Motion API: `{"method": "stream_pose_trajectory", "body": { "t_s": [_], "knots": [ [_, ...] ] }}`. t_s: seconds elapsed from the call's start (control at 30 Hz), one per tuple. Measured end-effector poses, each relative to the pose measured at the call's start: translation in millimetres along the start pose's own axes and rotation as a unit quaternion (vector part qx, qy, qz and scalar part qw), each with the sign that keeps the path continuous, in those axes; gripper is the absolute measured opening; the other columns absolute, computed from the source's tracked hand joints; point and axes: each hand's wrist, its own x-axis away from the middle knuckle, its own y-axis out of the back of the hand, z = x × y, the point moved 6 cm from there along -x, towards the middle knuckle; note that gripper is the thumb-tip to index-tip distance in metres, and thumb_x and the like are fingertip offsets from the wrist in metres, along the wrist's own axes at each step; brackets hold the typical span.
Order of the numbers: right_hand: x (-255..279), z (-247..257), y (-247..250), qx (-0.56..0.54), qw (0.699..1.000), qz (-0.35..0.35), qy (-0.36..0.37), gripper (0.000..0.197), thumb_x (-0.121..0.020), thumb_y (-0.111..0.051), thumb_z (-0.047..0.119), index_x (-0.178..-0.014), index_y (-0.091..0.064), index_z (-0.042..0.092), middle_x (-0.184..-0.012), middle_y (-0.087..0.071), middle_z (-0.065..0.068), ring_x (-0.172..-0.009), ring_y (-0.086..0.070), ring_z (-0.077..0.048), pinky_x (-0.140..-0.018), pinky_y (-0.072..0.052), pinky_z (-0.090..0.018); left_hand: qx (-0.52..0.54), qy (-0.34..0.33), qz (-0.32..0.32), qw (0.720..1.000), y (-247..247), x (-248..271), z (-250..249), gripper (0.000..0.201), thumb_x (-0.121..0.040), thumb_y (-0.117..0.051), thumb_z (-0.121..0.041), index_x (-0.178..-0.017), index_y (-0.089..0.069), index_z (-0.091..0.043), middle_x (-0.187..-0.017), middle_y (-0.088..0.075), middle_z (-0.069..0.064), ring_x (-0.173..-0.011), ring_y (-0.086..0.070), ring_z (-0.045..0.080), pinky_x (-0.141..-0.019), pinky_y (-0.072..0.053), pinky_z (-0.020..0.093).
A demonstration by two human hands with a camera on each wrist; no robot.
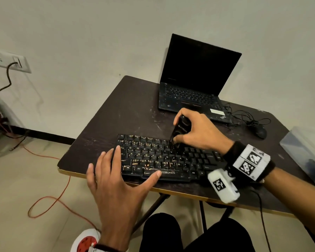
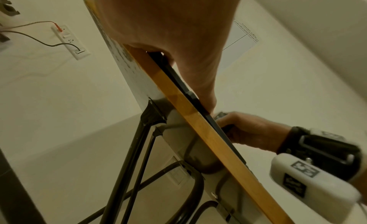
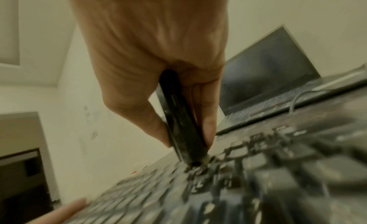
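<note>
A black keyboard (image 1: 162, 157) lies near the front edge of a dark table (image 1: 131, 110). My left hand (image 1: 116, 179) rests on its left end with the fingers straight and spread, the thumb along the front rim. My right hand (image 1: 198, 131) grips a slim black tool (image 1: 180, 128) that stands upright, its tip down among the keys of the upper rows. In the right wrist view the thumb and fingers of that hand (image 3: 151, 46) pinch the tool (image 3: 178, 117) from both sides, and its tip touches the blurred keys (image 3: 258, 180). The left wrist view shows the palm (image 2: 168, 31) over the keyboard's edge (image 2: 178, 79).
An open laptop (image 1: 195, 79) with a dark screen stands at the back of the table. A black mouse (image 1: 260, 131) with a tangled cable lies to its right, and a clear plastic box (image 1: 305, 151) sits at the right edge. An orange cord (image 1: 49, 199) and an extension reel (image 1: 84, 240) lie on the floor.
</note>
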Motion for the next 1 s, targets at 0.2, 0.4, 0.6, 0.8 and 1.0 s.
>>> {"method": "stream_pose_trajectory", "body": {
  "t_s": [0.2, 0.4, 0.6, 0.8, 1.0],
  "knots": [
    [-4, -16, 7, -0.027, 0.998, -0.021, -0.048, 0.040, -0.077, -0.090, 0.019, -0.102, -0.061, 0.029, -0.093, -0.072, 0.006, -0.084, -0.072, -0.015, -0.069, -0.058, -0.030, -0.008, 0.000, 0.005, 1.000, 0, 1, 0, 0.123, -0.064, -0.049, -0.099, -0.153, -0.047, -0.014, -0.156, -0.049, 0.009, -0.153, -0.032, 0.024, -0.128, -0.005, 0.045],
    [1, -18, 5, -0.038, 0.998, -0.003, -0.042, 0.041, -0.076, -0.092, 0.020, -0.103, -0.062, 0.030, -0.096, -0.074, 0.005, -0.088, -0.074, -0.016, -0.075, -0.063, -0.035, -0.009, 0.002, 0.003, 1.000, -1, 1, 1, 0.122, -0.064, -0.049, -0.099, -0.152, -0.048, -0.014, -0.155, -0.050, 0.010, -0.153, -0.033, 0.025, -0.128, -0.007, 0.047],
    [7, -7, 1, -0.022, 1.000, 0.019, 0.003, 0.042, -0.076, -0.092, 0.020, -0.101, -0.061, 0.033, -0.092, -0.074, 0.007, -0.081, -0.074, -0.013, -0.069, -0.061, -0.032, -0.004, 0.004, -0.001, 1.000, -1, 0, 0, 0.122, -0.064, -0.049, -0.099, -0.152, -0.048, -0.014, -0.155, -0.049, 0.009, -0.153, -0.033, 0.024, -0.128, -0.006, 0.045],
    [9, -12, 6, -0.026, 1.000, 0.009, -0.005, 0.043, -0.075, -0.093, 0.020, -0.101, -0.061, 0.032, -0.095, -0.073, 0.007, -0.083, -0.074, -0.013, -0.070, -0.062, -0.033, 0.001, 0.003, -0.001, 1.000, 1, 1, -2, 0.122, -0.064, -0.048, -0.099, -0.152, -0.047, -0.014, -0.155, -0.049, 0.009, -0.153, -0.032, 0.024, -0.128, -0.006, 0.045],
    [9, -23, 14, -0.031, 0.998, -0.026, -0.041, 0.043, -0.076, -0.092, 0.019, -0.103, -0.061, 0.030, -0.098, -0.071, 0.008, -0.088, -0.073, -0.015, -0.078, -0.065, -0.041, -0.002, 0.000, -0.002, 1.000, 2, 3, -1, 0.122, -0.065, -0.051, -0.097, -0.153, -0.046, -0.014, -0.155, -0.048, 0.008, -0.154, -0.031, 0.023, -0.129, -0.004, 0.043]
  ]
}}
